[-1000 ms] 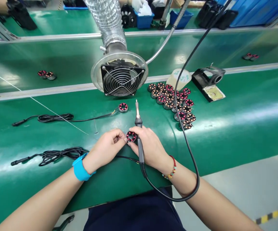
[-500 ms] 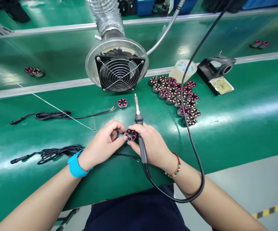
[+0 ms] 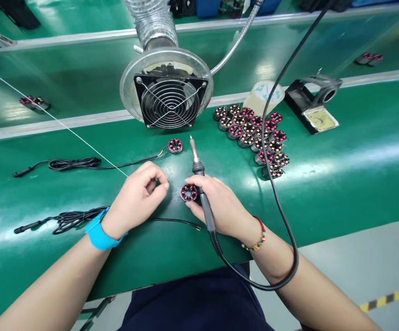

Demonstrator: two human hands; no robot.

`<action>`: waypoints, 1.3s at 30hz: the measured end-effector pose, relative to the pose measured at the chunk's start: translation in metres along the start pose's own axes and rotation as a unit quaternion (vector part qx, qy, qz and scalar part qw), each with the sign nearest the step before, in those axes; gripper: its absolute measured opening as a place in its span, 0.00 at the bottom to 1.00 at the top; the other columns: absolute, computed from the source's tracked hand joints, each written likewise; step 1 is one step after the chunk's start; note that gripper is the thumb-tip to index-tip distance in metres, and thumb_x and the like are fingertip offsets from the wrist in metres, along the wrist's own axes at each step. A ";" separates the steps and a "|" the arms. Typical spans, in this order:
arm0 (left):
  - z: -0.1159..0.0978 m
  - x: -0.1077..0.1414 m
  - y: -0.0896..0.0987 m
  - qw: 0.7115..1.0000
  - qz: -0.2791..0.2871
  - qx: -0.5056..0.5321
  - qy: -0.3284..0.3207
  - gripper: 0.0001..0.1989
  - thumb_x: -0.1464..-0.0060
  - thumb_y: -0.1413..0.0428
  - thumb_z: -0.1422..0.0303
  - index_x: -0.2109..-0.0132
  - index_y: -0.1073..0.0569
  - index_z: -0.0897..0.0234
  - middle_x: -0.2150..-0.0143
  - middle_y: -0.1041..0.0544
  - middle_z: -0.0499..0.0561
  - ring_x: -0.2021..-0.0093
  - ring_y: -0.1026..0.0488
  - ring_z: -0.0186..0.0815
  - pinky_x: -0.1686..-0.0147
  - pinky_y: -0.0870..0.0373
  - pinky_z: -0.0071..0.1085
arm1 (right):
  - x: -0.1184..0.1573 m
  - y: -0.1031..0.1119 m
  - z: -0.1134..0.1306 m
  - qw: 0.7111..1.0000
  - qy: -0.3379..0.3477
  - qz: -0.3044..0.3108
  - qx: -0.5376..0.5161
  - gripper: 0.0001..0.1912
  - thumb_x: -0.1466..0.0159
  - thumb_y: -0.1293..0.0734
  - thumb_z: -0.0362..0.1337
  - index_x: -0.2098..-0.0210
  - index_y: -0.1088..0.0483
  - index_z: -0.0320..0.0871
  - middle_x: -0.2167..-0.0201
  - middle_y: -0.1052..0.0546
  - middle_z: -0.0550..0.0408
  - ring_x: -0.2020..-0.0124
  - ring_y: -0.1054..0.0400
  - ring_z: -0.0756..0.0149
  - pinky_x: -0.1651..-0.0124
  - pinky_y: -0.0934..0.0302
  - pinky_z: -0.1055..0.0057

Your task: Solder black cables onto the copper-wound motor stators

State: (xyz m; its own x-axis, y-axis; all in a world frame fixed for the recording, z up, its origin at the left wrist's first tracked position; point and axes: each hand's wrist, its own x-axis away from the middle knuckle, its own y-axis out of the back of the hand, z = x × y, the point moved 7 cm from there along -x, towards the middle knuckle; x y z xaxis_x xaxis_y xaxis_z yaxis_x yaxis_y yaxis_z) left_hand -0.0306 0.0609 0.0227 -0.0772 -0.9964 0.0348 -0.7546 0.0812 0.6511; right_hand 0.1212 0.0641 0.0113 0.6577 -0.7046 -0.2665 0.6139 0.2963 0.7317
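My right hand (image 3: 220, 204) holds a soldering iron (image 3: 204, 202), its tip pointing away from me. The same thumb and fingers grip a small motor stator (image 3: 188, 193) with red windings. My left hand (image 3: 135, 197) is closed, left of the stator and apart from it. A thin pale solder wire (image 3: 82, 138) runs taut from the upper left to this hand; its end is hidden behind the fingers. Under my left wrist passes a black cable (image 3: 176, 221) with bare ends. Another stator (image 3: 175, 146), joined to a coiled black cable (image 3: 75, 164), lies beyond my hands.
A fume extractor fan (image 3: 171, 102) hangs at the back. Several stators (image 3: 247, 128) stand grouped at the right, before a roll of tape (image 3: 264, 94). An iron stand (image 3: 311, 99) with a sponge is farther right. The iron's black cord (image 3: 278, 197) loops over my right forearm.
My left hand has let go of the stator and moved left. The solder wire has shifted and now stretches to that hand. My right hand keeps the stator and iron almost in place.
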 end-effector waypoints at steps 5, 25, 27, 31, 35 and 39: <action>0.008 -0.002 -0.012 0.993 0.066 0.059 0.075 0.12 0.44 0.50 0.60 0.68 0.30 0.64 0.70 0.32 0.47 0.68 0.36 0.33 0.68 0.39 0.29 | 0.001 -0.002 0.003 1.000 0.023 -0.004 0.006 0.19 0.37 0.35 0.32 0.47 0.41 0.44 0.56 0.25 0.48 0.58 0.29 0.56 0.56 0.36 0.59; -0.013 0.026 -0.052 0.948 0.284 -0.135 -0.051 0.05 0.41 0.51 0.70 0.63 0.30 0.63 0.62 0.30 0.49 0.66 0.35 0.34 0.66 0.42 0.31 | 0.000 0.023 -0.016 0.999 -0.022 0.031 -0.021 0.25 0.41 0.40 0.24 0.45 0.41 0.44 0.48 0.28 0.47 0.46 0.35 0.56 0.44 0.38 0.52; -0.012 0.021 -0.046 0.965 0.249 -0.081 -0.016 0.07 0.41 0.51 0.70 0.66 0.31 0.64 0.66 0.30 0.48 0.68 0.36 0.33 0.67 0.42 0.30 | 0.001 0.026 -0.016 0.997 -0.032 -0.006 -0.065 0.24 0.40 0.41 0.24 0.45 0.42 0.44 0.50 0.27 0.48 0.47 0.33 0.58 0.44 0.38 0.54; 0.000 0.012 -0.031 0.978 0.172 0.072 0.095 0.09 0.43 0.48 0.63 0.67 0.31 0.63 0.74 0.34 0.44 0.75 0.41 0.29 0.74 0.45 0.27 | 0.002 0.024 -0.016 0.966 -0.057 -0.075 -0.243 0.20 0.37 0.40 0.26 0.47 0.42 0.47 0.58 0.26 0.54 0.57 0.27 0.68 0.51 0.32 0.65; 0.004 0.011 -0.028 0.968 0.149 0.158 0.126 0.11 0.45 0.46 0.60 0.65 0.29 0.64 0.73 0.31 0.45 0.73 0.39 0.29 0.74 0.42 0.25 | 0.002 0.016 -0.014 0.920 -0.078 -0.093 -0.373 0.19 0.36 0.38 0.27 0.48 0.42 0.48 0.63 0.27 0.59 0.64 0.26 0.73 0.56 0.30 0.72; 0.004 0.012 -0.029 0.965 0.167 0.161 0.123 0.11 0.45 0.46 0.60 0.63 0.27 0.65 0.70 0.29 0.47 0.70 0.37 0.30 0.71 0.41 0.26 | 0.002 0.012 -0.011 0.892 -0.092 -0.102 -0.431 0.19 0.37 0.36 0.28 0.48 0.42 0.48 0.63 0.27 0.59 0.64 0.27 0.73 0.56 0.31 0.71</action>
State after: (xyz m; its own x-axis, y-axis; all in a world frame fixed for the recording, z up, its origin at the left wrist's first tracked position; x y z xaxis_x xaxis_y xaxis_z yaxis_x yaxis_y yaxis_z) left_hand -0.0118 0.0469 0.0013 -0.2231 -0.8858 0.4070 -0.8811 0.3618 0.3046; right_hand 0.1347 0.0737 0.0124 0.4604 -0.8707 -0.1728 0.8722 0.4800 -0.0946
